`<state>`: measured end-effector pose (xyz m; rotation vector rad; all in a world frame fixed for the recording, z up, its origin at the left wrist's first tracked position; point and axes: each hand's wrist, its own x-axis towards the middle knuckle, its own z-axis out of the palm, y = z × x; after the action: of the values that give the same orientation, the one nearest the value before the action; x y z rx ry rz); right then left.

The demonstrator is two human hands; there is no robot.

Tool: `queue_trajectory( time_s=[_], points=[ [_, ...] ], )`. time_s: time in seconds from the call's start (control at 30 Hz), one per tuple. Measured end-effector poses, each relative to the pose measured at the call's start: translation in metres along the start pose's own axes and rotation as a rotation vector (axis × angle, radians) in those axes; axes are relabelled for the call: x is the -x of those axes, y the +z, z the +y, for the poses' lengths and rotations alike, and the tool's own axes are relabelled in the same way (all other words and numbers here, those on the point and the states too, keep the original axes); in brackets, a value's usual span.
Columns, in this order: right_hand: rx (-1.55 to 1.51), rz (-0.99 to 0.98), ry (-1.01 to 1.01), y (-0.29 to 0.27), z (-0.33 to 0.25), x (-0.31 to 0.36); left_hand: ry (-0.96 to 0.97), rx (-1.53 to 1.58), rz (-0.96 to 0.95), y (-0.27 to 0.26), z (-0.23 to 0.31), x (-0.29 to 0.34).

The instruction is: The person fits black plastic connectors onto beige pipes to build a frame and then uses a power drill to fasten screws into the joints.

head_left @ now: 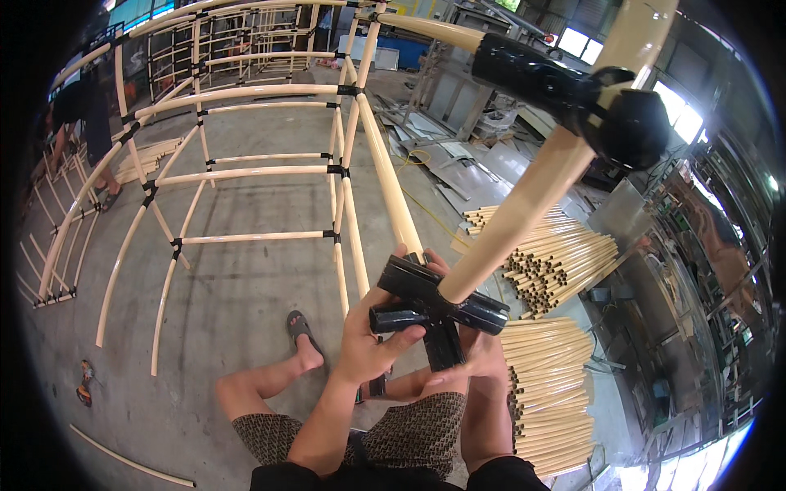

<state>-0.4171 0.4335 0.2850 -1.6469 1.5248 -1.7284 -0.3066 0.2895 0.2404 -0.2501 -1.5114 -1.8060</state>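
Observation:
In front of me a black multi-armed pipe joint sits around the lower end of an upright cream pipe. My left hand is closed on the joint's left side, thumb across one of its stubs. Cupped beneath the joint's right side is my right hand, its fingers partly hidden behind the black arms. A long cream pipe runs from the joint toward the standing frame. Higher up, another black joint clasps the same upright.
A rack frame of cream pipes stands ahead and left. Bundles of cut pipes lie on the floor at right, near metal sheets. A power drill and a loose pipe lie at left. Another person bends at far left.

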Motion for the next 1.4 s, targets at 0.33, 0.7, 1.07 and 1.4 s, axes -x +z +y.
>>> queue_trajectory(
  time_s=[0.33,0.7,1.07,1.4],
  points=[
    [-0.177,0.273,0.047,0.014,-0.012,0.022,0.004,-0.115,0.037,-0.003,0.019,0.0],
    [-0.084,0.398,0.096,0.004,-0.041,0.026,-0.096,-0.02,0.088,0.004,0.031,0.003],
    [0.041,0.352,0.024,-0.002,-0.033,0.026,-0.123,-0.05,0.104,-0.005,0.048,0.0],
    [0.747,0.232,-0.389,-0.026,-0.032,0.014,0.126,-0.949,-0.404,-0.019,0.119,-0.052]
  ],
)
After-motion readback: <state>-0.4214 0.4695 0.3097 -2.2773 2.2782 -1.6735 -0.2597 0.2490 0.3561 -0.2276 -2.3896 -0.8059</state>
